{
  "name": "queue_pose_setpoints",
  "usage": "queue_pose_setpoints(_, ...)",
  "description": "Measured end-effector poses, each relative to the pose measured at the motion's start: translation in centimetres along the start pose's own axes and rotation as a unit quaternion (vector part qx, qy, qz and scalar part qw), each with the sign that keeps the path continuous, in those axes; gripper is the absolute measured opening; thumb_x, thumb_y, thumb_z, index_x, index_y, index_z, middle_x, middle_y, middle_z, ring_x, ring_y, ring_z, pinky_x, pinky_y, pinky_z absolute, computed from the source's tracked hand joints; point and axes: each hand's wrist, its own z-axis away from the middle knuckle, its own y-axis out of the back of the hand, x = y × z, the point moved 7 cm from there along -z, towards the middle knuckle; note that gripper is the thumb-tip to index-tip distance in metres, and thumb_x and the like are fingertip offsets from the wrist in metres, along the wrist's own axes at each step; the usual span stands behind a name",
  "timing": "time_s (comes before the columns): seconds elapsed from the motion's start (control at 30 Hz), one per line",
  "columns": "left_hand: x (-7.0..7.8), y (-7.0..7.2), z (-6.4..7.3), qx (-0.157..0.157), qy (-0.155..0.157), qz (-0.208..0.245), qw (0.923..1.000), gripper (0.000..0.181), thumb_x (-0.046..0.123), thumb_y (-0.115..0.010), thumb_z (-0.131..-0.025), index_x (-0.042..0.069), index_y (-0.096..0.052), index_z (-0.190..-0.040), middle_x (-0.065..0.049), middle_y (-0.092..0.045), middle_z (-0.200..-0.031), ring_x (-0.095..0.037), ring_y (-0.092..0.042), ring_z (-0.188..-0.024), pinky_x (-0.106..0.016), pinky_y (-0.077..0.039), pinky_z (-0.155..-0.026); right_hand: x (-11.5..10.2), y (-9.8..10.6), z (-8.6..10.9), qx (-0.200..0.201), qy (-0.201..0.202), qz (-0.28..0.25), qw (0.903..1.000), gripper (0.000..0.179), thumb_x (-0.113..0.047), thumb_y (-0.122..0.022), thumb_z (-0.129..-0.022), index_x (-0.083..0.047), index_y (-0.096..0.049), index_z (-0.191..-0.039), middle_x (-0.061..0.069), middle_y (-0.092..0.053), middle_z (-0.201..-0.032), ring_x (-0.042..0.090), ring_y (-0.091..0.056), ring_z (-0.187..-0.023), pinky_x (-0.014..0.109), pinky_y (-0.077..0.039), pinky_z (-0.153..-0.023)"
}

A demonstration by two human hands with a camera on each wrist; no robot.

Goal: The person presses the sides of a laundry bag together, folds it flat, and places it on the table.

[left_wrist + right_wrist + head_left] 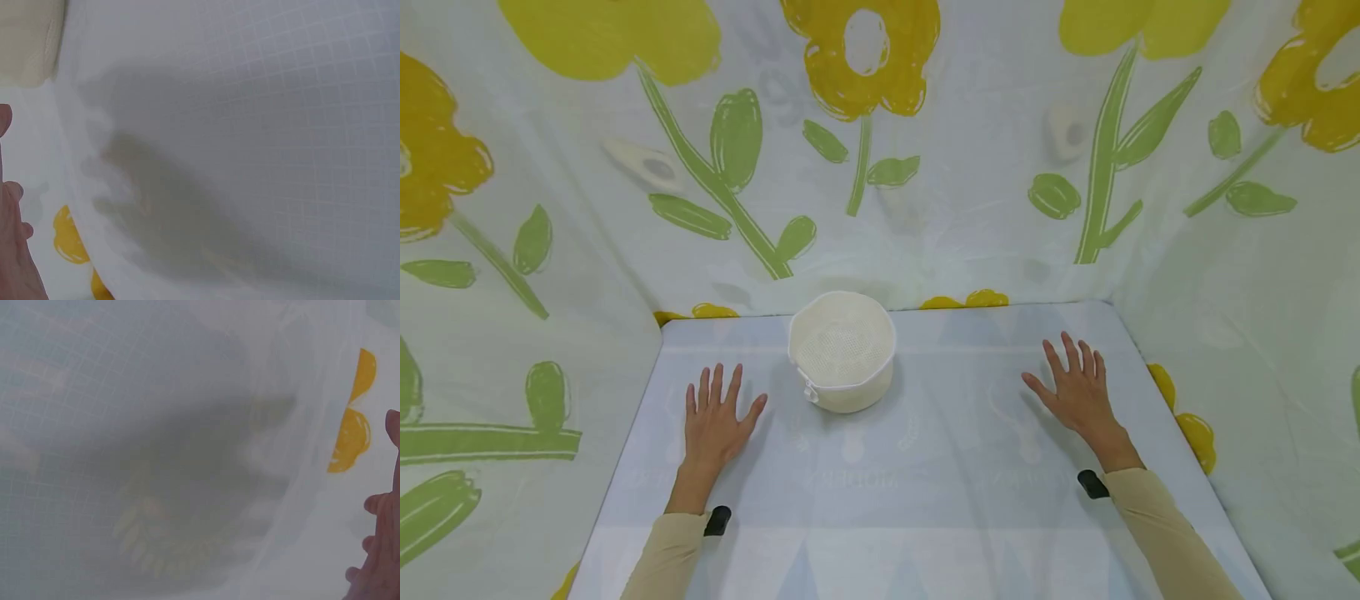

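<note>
A round, cream-white mesh laundry bag (844,342) with a zipper along its top rim stands near the back of the table, left of the middle. To its left, my left hand (713,425) is held palm down with the fingers straight and spread, apart from the bag. On the far right my right hand (1081,396) is spread the same way and holds nothing. The left wrist view shows a side of the bag (28,40) at its top left, with fingers of the left hand (15,250) at the edge. Fingers of the right hand (378,544) show in the right wrist view.
A pale cloth with faint prints covers the table (925,500). White curtains (970,208) with yellow flowers and green leaves rise along the back and both sides. Each wrist wears a dark band device (718,521) by a beige sleeve (666,558).
</note>
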Motion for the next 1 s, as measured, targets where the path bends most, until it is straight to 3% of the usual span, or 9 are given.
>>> queue_pose_setpoints(0.3, 0.3, 0.5, -0.1, 0.014, -0.005, -0.003, 0.9999, 0.081, 0.051, -0.057, -0.098, 0.002, -0.034, -0.158, -0.033, -0.022, -0.162, -0.049, -0.011, -0.152, -0.064, -0.004, -0.122, -0.5, -0.4, -0.3, -0.007, 0.004, 0.009, 0.9999, 0.08, -0.047, -0.062, -0.098, 0.002, -0.034, -0.155, 0.031, -0.019, -0.161, 0.055, -0.015, -0.144, 0.071, -0.007, -0.117)
queue_pose_setpoints(0.5, 0.7, 1.1, -0.4, 0.034, -0.017, 0.001, 0.9993, 0.076, 0.046, -0.058, -0.099, 0.001, -0.036, -0.156, -0.034, -0.027, -0.159, -0.052, -0.015, -0.15, -0.067, -0.009, -0.121, -1.6, -0.1, -0.8, 0.024, 0.028, 0.012, 0.9992, 0.074, -0.037, -0.067, -0.096, 0.004, -0.039, -0.151, 0.033, -0.028, -0.156, 0.054, -0.022, -0.141, 0.071, -0.014, -0.115)
queue_pose_setpoints(0.7, 0.9, 2.1, -0.8, 0.085, -0.041, 0.011, 0.9955, 0.068, 0.039, -0.06, -0.099, -0.003, -0.044, -0.149, -0.036, -0.038, -0.149, -0.056, -0.026, -0.142, -0.069, -0.018, -0.116, -2.8, 0.4, -1.5, 0.072, 0.048, 0.009, 0.9962, 0.06, -0.026, -0.069, -0.098, 0.008, -0.048, -0.143, 0.034, -0.042, -0.146, 0.052, -0.032, -0.136, 0.068, -0.023, -0.113)
queue_pose_setpoints(1.0, 1.9, 3.8, -1.1, 0.176, -0.08, 0.026, 0.9808, 0.056, 0.027, -0.063, -0.097, -0.012, -0.054, -0.137, -0.036, -0.053, -0.134, -0.055, -0.042, -0.13, -0.064, -0.032, -0.111, -4.6, 1.0, -2.4, 0.118, 0.079, -0.011, 0.9897, 0.047, -0.017, -0.071, -0.097, 0.009, -0.056, -0.132, 0.03, -0.053, -0.131, 0.046, -0.045, -0.127, 0.064, -0.033, -0.11)
